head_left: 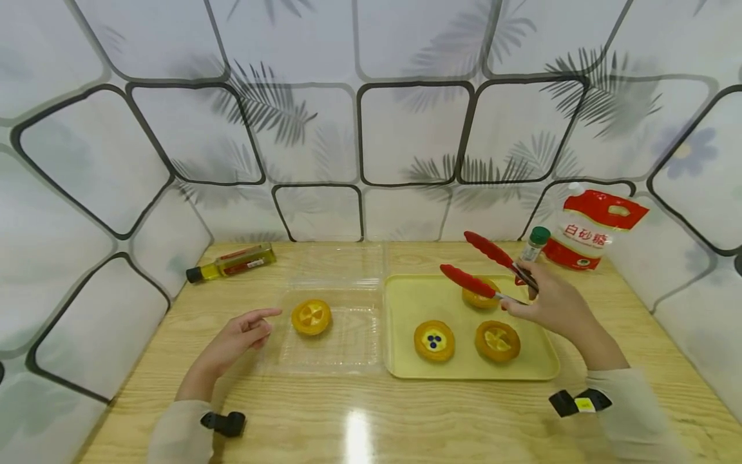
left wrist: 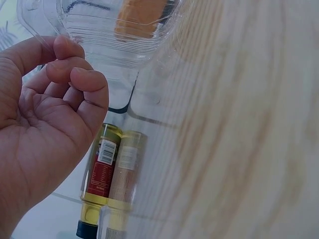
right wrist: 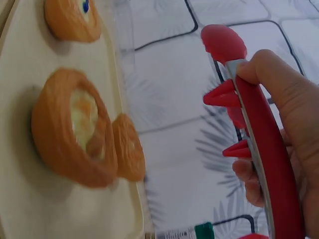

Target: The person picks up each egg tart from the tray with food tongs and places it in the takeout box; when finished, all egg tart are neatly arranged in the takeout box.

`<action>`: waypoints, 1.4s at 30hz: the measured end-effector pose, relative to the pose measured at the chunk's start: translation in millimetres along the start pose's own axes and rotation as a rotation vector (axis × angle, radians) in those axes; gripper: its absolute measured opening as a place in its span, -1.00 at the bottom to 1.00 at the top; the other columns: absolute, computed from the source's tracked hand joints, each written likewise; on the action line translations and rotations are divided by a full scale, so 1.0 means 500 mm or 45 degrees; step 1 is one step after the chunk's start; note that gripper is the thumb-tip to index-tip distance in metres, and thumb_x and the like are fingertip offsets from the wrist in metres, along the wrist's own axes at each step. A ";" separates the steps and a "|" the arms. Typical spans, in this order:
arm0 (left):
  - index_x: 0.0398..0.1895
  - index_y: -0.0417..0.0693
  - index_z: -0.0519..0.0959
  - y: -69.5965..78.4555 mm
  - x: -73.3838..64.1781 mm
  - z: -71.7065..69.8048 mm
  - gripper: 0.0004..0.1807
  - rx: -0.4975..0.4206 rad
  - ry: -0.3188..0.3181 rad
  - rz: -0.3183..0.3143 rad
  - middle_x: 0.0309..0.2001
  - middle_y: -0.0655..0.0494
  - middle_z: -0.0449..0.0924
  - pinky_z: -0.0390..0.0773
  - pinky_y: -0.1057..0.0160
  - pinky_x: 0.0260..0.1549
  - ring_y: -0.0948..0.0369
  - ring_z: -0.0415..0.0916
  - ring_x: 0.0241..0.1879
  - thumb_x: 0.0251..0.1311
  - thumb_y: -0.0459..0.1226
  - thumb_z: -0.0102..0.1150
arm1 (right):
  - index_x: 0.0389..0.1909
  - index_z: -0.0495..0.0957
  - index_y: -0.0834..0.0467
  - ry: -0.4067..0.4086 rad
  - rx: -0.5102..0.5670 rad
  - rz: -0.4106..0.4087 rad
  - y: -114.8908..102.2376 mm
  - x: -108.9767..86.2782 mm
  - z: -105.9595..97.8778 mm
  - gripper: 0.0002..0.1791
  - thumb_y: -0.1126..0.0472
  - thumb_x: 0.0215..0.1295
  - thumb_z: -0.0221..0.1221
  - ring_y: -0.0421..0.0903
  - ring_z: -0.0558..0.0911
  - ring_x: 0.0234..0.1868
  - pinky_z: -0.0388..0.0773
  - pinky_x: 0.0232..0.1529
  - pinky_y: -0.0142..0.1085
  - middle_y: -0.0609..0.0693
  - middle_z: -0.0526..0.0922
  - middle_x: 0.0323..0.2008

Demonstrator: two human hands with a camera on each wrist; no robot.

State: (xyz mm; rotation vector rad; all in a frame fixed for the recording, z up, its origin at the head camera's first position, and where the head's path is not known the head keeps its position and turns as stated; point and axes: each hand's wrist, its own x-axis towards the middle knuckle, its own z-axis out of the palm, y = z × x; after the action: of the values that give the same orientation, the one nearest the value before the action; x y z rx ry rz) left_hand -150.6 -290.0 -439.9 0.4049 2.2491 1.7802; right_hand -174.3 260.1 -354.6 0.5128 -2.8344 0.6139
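Observation:
My right hand (head_left: 553, 303) grips a pair of red-tipped tongs (head_left: 468, 281), their arms spread apart above the yellow tray (head_left: 406, 290). The right wrist view shows no food between the tong tips. On the tray lie a tart with blue berries (head_left: 435, 340), a tart with yellow pieces (head_left: 497, 341) and a third tart (head_left: 478, 298) partly hidden behind the tongs. Another fruit-topped tart (head_left: 312, 317) sits in the left part of the clear plastic container (head_left: 353, 367). My left hand (head_left: 240, 336) is at the container's left edge, index finger extended, the others loosely bent.
An oil bottle (head_left: 234, 262) lies on its side at the back left of the wooden table (head_left: 290, 412). At the back right, a green-capped shaker bottle (head_left: 534, 243) and a red-and-white sugar bag (head_left: 591, 229) stand beyond the tray. Patterned panels (head_left: 319, 142) surround the table.

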 end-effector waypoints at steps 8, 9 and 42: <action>0.29 -0.50 0.20 -0.001 0.000 -0.003 -0.51 -0.003 0.001 -0.027 -0.48 0.20 0.35 0.36 0.25 -0.50 0.30 0.24 -0.54 0.43 -0.31 -0.11 | 0.13 0.42 0.30 0.071 -0.193 -0.058 0.041 -0.029 -0.011 -0.47 0.03 0.27 0.19 0.06 0.53 -0.41 0.47 -0.49 -0.03 0.23 0.59 -0.20; 0.29 -0.49 0.20 -0.001 0.000 -0.003 -0.51 -0.004 0.002 -0.026 -0.48 0.20 0.35 0.35 0.25 -0.50 0.29 0.24 -0.54 0.43 -0.30 -0.11 | 0.13 0.41 0.32 0.054 -0.191 -0.055 0.045 -0.031 -0.011 -0.50 0.06 0.31 0.15 0.10 0.54 -0.36 0.50 -0.42 0.04 0.27 0.58 -0.13; 0.28 -0.50 0.21 -0.002 0.000 -0.003 -0.52 0.011 -0.009 0.016 -0.51 0.20 0.30 0.34 0.20 -0.51 0.21 0.20 -0.57 0.43 -0.31 -0.12 | 0.31 0.23 0.40 -0.273 -0.256 0.006 0.131 -0.066 -0.036 0.03 -0.15 -0.05 0.39 0.37 0.45 0.06 0.42 -0.09 0.22 0.45 0.42 0.10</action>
State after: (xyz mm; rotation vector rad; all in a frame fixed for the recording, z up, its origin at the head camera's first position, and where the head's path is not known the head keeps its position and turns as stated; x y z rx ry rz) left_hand -151.4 -291.5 -440.7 0.4278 2.2550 1.7731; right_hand -166.0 333.3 -370.9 0.5663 -3.0535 0.2831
